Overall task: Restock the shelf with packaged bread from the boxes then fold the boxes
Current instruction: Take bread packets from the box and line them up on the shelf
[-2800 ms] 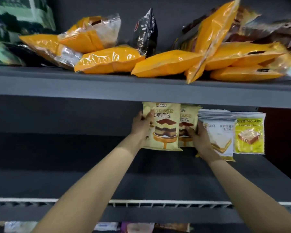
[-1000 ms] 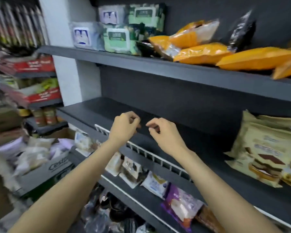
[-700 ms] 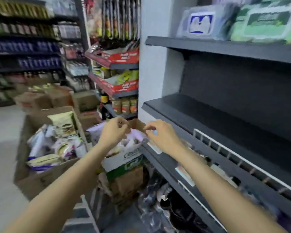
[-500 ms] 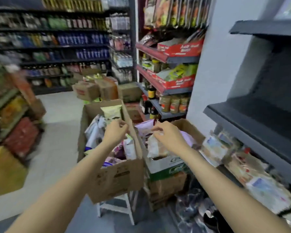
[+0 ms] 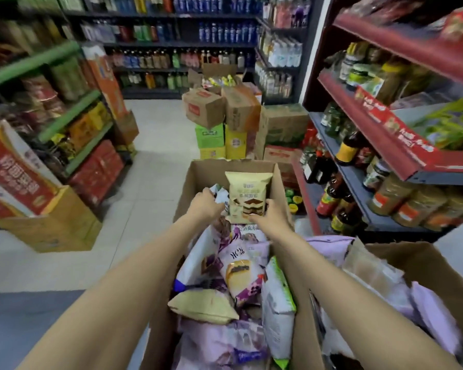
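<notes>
An open cardboard box (image 5: 280, 182) stood in the aisle directly ahead of the person, heaped with bagged bread, and a second open box (image 5: 422, 265) sat just to its right with pale purple bags inside. Stacked cartons (image 5: 233, 113) filled the aisle beyond, and a shelf of bottles and jars (image 5: 358, 180) ran along the right.

At the far end of the near box a cream mousse-bread bag (image 5: 247, 197) stood upright, its long axis vertical and its printed face toward the camera (the layered cake picture was readable). Below it, nearer the person, lay purple and white bread bags (image 5: 241, 265).

The right hand (image 5: 267, 216) was at the lower right corner of the cream bag, its fingers curled against the edge, apparently gripping it. The left hand (image 5: 205, 205) was just to the bag's left, fingers bent down among the white bags there; whether it held anything could not be told. The bag lay between the two hands, the right nearer, so lifting it straight up looked like the next move.
</notes>
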`<act>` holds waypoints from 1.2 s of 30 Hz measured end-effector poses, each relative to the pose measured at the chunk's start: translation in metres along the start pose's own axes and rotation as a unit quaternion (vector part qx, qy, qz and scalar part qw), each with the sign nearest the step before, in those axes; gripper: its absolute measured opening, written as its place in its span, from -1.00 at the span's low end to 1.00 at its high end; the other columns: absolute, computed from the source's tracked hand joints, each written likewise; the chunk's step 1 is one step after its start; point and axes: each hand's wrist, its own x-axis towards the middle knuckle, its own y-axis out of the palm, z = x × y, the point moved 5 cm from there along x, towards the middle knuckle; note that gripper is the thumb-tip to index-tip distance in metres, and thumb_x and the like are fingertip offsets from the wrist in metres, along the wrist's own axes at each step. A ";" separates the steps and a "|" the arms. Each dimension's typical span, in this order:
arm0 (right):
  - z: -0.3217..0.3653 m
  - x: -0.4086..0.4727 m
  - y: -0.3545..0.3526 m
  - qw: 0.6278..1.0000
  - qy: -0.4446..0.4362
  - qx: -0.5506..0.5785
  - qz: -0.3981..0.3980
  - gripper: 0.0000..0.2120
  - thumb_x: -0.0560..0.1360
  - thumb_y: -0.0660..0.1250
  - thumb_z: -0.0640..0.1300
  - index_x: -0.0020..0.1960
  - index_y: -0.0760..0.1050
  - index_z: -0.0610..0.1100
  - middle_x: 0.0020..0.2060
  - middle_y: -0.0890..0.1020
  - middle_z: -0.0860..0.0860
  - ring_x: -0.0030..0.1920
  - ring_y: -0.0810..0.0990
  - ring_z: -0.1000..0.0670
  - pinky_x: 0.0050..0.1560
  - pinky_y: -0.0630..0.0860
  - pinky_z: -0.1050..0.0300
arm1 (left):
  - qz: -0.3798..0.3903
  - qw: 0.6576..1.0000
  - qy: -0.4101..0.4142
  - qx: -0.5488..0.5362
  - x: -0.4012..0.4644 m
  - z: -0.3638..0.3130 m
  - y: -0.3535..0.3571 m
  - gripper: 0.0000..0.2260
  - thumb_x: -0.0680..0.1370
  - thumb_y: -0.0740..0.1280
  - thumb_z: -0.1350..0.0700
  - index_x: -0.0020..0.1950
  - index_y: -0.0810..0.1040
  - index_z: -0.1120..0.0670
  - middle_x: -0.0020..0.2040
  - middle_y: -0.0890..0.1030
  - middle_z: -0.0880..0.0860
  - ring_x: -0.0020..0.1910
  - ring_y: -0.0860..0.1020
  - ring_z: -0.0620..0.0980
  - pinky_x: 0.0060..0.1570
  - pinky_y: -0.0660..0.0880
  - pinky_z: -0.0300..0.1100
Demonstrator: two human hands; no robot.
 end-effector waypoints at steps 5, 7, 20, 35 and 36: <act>0.000 0.062 0.017 0.989 0.083 0.118 -0.005 -0.03 0.28 0.50 0.12 0.51 0.07 -0.15 0.43 0.33 -0.08 0.43 0.32 -0.13 0.39 0.32 -0.12 | 0.035 0.997 -0.068 0.031 0.073 0.027 0.021 -0.53 0.54 0.26 0.11 0.38 0.23 0.26 0.35 0.31 0.28 0.33 0.34 0.25 0.25 0.33 -0.03; 0.008 0.071 0.017 0.982 0.106 0.154 -0.015 -0.08 0.40 0.45 0.04 0.53 -0.04 -0.16 0.46 0.28 -0.07 0.44 0.28 -0.12 0.43 0.26 -0.08 | 0.049 0.995 -0.083 0.031 0.094 0.035 0.028 -0.50 0.56 0.26 0.11 0.41 0.19 0.28 0.37 0.29 0.29 0.34 0.34 0.25 0.24 0.33 -0.04; 0.030 0.093 0.043 0.998 0.032 0.014 -0.053 -0.54 0.37 0.48 0.06 0.04 0.29 -0.14 0.13 0.53 -0.13 0.19 0.47 -0.16 -0.08 0.33 0.10 | 0.001 0.980 -0.122 0.155 0.147 0.039 0.057 -0.65 0.60 0.14 0.18 0.36 0.33 0.28 0.34 0.36 0.27 0.32 0.37 0.21 0.27 0.36 -0.01; 0.095 -0.043 -0.037 0.945 -0.077 0.159 -0.274 -0.32 0.53 0.28 0.09 0.48 0.08 -0.19 0.37 0.40 -0.08 0.35 0.39 -0.09 0.12 0.31 0.22 | -0.207 0.945 0.185 -0.175 0.007 -0.013 -0.076 -0.72 0.58 0.26 0.06 0.18 0.41 0.23 -0.01 0.58 0.17 -0.04 0.51 0.16 -0.20 0.29 -0.10; 0.096 -0.060 -0.046 0.939 -0.081 0.173 -0.285 -0.36 0.53 0.28 0.08 0.46 0.12 -0.19 0.35 0.43 -0.07 0.33 0.41 -0.08 0.09 0.30 0.23 | -0.200 0.939 0.198 -0.199 -0.009 -0.017 -0.083 -0.71 0.58 0.26 0.04 0.19 0.42 0.22 -0.01 0.57 0.12 -0.04 0.51 0.12 -0.20 0.30 -0.12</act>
